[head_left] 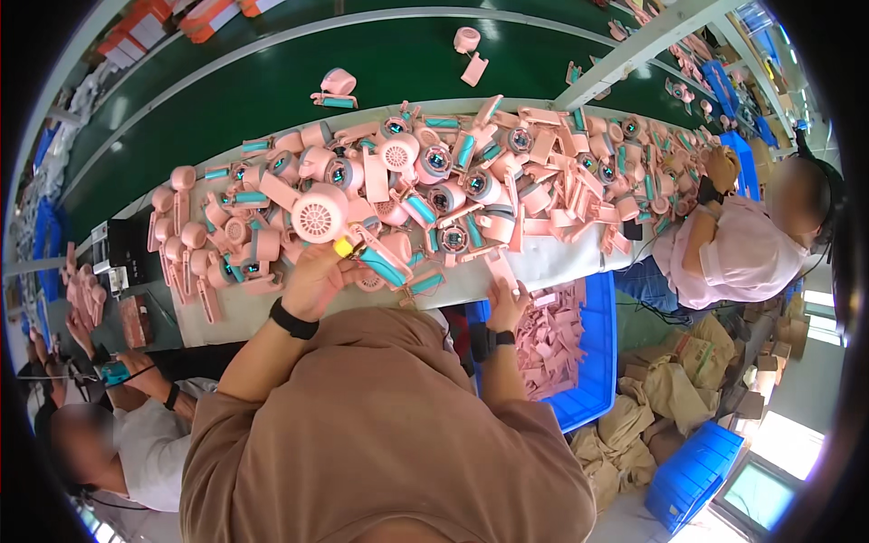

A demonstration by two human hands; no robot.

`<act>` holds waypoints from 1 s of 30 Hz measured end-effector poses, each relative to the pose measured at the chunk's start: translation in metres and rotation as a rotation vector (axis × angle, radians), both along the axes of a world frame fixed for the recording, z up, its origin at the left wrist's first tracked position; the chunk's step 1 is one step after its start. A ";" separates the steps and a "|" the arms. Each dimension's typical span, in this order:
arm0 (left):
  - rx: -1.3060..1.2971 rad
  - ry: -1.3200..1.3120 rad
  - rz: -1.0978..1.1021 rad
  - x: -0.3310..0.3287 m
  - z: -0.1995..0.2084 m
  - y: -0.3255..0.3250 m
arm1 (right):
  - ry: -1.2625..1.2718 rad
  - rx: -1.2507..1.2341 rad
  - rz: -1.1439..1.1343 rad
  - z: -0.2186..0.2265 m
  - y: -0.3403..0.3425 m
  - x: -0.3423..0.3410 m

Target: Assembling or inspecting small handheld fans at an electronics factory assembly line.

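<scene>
My left hand (312, 282), with a black wristband, is closed on a half-open pink handheld fan, its teal cylindrical battery (384, 269) showing. Something small and yellow (344, 246) is at the fingertips; whether a finger cover or tape, I cannot tell. Just above the fingers is a pink fan head (319, 214) with a round slotted grille. At the table's near edge, my right hand (505, 306) grips a flat pink handle cover (500, 269). Ahead of both hands spreads a pile of pink fan parts (543, 181), several with open round heads and teal batteries.
To my right stands a blue bin (593, 353) holding pink handle covers (549, 348). A green conveyor belt (398, 59) runs beyond the table, carrying a few fan parts. Co-workers sit at right (742, 240) and lower left (136, 443). Brown sacks (665, 380) lie behind the bin.
</scene>
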State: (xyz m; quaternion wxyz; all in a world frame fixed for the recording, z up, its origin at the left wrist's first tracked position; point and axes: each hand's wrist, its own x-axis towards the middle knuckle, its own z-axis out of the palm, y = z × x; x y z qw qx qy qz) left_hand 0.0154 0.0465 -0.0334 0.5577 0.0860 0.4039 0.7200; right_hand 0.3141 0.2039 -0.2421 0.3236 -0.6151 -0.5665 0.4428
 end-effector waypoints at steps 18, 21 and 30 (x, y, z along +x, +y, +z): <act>0.120 -0.035 0.112 0.008 -0.012 -0.018 | -0.442 0.464 0.449 0.107 0.005 -0.048; 0.073 0.000 0.188 0.008 -0.007 -0.019 | -0.117 0.453 0.343 0.161 -0.026 -0.078; 0.143 0.042 0.211 0.012 0.002 -0.032 | 0.204 0.761 1.061 0.267 -0.073 -0.155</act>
